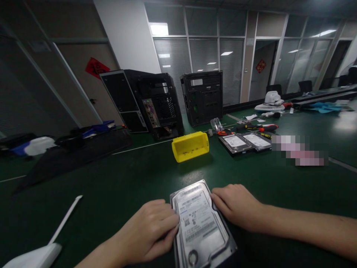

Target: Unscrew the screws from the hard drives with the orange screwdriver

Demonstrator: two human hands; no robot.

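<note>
On the dark green worktop (134, 175), close to the person, lies a silver hard drive (199, 223) with its printed label facing up. It sits at a slight angle between the two hands. The left hand (153, 230) grasps its left edge, fingers curled and thumb pressed near the side; the right hand (237, 204) grips the upper part of its right edge, its fingers bent inward.

Beyond the drive, a yellow bin (191, 147) lies with its open side toward the person, a few small pieces inside that are too small to make out. To its right, two more hard drives (245, 142) lie side by side, labels up. Behind them are tools with red, yellow and black handles (267, 128), and a white device (272, 101) stands farther off.

Two black computer cases (202, 97) stand upright behind the bin, the left one showing its rear ports. At the near left, a white object with a thin arm (36, 257) reaches into view, and a dark mat (72, 160) lies farther back.
</note>
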